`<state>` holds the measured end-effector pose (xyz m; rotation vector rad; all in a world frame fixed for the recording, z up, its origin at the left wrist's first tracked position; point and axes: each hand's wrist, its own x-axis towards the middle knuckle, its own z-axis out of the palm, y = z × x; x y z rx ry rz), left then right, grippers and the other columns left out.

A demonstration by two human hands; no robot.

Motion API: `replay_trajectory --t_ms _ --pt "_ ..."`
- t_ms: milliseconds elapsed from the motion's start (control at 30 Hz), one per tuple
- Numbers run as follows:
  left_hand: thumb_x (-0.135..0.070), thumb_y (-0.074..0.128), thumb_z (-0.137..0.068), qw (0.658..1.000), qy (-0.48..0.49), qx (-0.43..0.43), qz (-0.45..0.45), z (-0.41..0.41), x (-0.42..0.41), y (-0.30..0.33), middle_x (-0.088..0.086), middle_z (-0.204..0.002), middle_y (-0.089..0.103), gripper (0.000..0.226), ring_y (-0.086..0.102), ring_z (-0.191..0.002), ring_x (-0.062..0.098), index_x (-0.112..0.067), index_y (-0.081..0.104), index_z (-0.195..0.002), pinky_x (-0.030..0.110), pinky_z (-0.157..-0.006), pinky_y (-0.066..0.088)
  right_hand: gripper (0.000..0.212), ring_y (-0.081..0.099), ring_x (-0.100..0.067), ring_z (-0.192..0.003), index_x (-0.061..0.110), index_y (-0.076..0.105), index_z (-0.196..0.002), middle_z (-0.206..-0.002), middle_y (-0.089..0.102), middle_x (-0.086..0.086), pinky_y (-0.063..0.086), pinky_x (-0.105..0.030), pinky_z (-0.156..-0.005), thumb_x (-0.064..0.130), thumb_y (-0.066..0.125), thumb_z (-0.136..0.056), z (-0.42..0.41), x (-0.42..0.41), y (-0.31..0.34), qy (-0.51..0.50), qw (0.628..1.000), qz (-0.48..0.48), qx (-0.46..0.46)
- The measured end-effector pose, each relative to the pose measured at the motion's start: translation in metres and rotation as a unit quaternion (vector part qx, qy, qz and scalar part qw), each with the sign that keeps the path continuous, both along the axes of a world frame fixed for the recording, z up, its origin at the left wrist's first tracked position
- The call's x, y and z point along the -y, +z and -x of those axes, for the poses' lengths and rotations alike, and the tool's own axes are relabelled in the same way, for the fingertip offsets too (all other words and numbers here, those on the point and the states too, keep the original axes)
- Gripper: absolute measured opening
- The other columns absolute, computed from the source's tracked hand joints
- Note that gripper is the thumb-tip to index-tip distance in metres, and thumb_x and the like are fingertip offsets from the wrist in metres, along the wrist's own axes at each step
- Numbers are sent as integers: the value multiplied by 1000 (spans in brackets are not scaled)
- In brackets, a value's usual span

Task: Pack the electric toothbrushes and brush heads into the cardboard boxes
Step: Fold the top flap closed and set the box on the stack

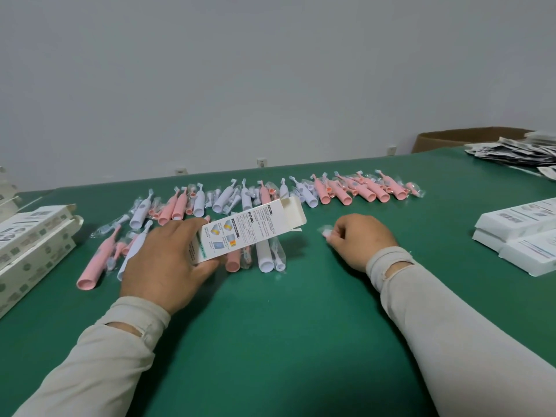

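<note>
Left hand [168, 260]: yours, clamped round the lower end of a printed cardboard box [249, 233], which tilts up to the right with its top flaps open. Right hand [358, 239]: fingers curled, pinching a small wrapped brush head [326, 231] just above the green tabletop [270, 326], a short way right of the box mouth.

Step in hand, as judged: loading the brush head into the open box. Keep the mouth turned toward your right hand, hold the flaps clear, and feed the piece in end-first so its wrapper does not snag on the rim.

Stock: pink and white electric toothbrushes [304, 191] in clear sleeves, lying in a loose row across the far tabletop; a nearer cluster sits under and beside the box.

Surroundings: assembled boxes [33, 248] at far left; flat white cartons [523, 236] stacked at right; a heap of dark printed leaflets [514, 152] at the far right corner; a brown carton [451, 138] behind.

Obstruction: the near cluster crowds your left hand; lift the box clear of it.
</note>
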<state>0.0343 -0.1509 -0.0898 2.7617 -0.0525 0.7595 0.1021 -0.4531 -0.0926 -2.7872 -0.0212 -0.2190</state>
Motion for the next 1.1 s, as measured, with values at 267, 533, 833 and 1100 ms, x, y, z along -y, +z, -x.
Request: replay_trajectory --t_ms 267,533,833,1100 --pt "-51 73 -80 1000 -5 -3 -10 2 0 0 -11 -121 58 61 50 -107 16 -37 51 -136 39 -82 49 18 55 -21 -76 16 49 -85 -82 54 0 40 -29 -62 31 56 -93 6 5 12 -29 990 62 -125" --pt "-50 72 -81 1000 -4 -14 -10 0 -2 1 -10 -125 59 63 52 -110 18 -35 50 -138 42 -86 50 5 57 -15 -62 18 63 -93 -68 64 0 48 -30 -69 17 66 -89 16 -4 10 85 933 -344 56" --pt "-46 76 -79 1000 -8 -9 -17 1 1 -1 -9 -126 58 64 50 -114 17 -34 51 -137 39 -84 46 29 51 -9 -53 25 62 -103 -63 65 5 39 -17 -45 4 60 -84 33 -28 24 149 801 -575 75" --pt "-47 76 -78 1000 -18 -14 -17 -1 0 -2 -8 -121 59 65 50 -110 17 -34 52 -137 40 -84 48 29 73 -20 -68 20 57 -106 -82 74 -15 56 -25 -59 -4 61 -91 37 -35 21 127 757 -629 122"
